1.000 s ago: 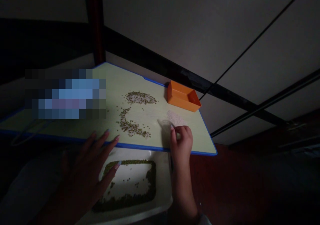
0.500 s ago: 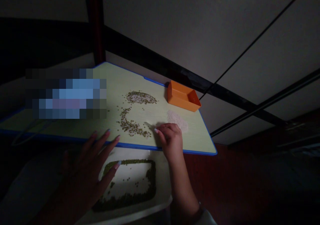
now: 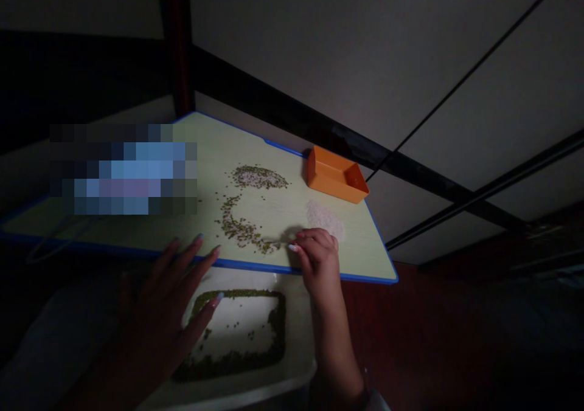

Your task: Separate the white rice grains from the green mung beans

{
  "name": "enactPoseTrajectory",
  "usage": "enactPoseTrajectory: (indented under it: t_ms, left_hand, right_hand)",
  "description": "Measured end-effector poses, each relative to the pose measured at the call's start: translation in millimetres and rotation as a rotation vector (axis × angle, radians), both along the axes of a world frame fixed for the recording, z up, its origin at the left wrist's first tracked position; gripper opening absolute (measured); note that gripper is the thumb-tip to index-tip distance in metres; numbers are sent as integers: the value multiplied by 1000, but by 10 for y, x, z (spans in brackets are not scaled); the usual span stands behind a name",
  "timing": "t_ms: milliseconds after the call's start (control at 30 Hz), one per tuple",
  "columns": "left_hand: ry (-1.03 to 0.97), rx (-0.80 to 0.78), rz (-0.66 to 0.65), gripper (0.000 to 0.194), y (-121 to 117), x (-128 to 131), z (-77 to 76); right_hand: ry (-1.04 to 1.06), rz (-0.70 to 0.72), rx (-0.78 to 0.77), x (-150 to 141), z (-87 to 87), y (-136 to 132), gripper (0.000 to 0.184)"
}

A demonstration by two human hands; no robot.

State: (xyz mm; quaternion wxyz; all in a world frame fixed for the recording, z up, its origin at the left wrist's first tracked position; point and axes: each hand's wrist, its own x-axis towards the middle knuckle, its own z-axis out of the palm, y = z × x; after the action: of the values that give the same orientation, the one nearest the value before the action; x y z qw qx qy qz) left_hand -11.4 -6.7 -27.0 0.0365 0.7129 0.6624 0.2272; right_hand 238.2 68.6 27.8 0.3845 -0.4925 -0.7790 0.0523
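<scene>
My right hand (image 3: 319,256) is closed in a pinch over the pale tabletop (image 3: 283,210). From its fingertips a thin, light-coloured tool (image 3: 281,244) sticks out to the left; its exact kind is too small to make out. The tool's tip is at the right end of a curved scatter of green beans (image 3: 239,231) mixed with white grains. My left hand (image 3: 177,295) is open with fingers spread, near the table's blue front edge, and holds nothing. Below it, partly hidden, is a white tray (image 3: 298,332) with green beans along its inner sides.
Behind the scatter lies a second pile of mixed beans and white grains (image 3: 260,177). A pile of white grains (image 3: 325,216) is beyond my right hand. An orange box (image 3: 335,186) stands at the back right corner. A blurred-out patch (image 3: 132,174) covers the table's left part.
My right hand has moved slightly right and toward me. The tool's tip has swung down to the near end of the bean scatter. My left hand stays spread in place.
</scene>
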Motion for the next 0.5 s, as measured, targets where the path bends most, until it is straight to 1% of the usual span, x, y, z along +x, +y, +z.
enactPoseTrajectory:
  t_ms: [167, 233, 367, 500]
  left_hand:
    - [-6, 5, -9, 60, -3, -27, -45]
    - [-8, 6, -5, 61, -10, -31, -51]
    - [-20, 35, 3, 59, -9, -17, -33]
    - [-37, 25, 7, 56, 0, 0, 0]
  right_hand:
    - [-5, -14, 7, 20, -20, -9, 12]
    - [4, -46, 3, 29, -38, -7, 13]
    - [32, -112, 9, 49, -69, 5, 16]
    - [24, -122, 11, 66, -63, -1, 14]
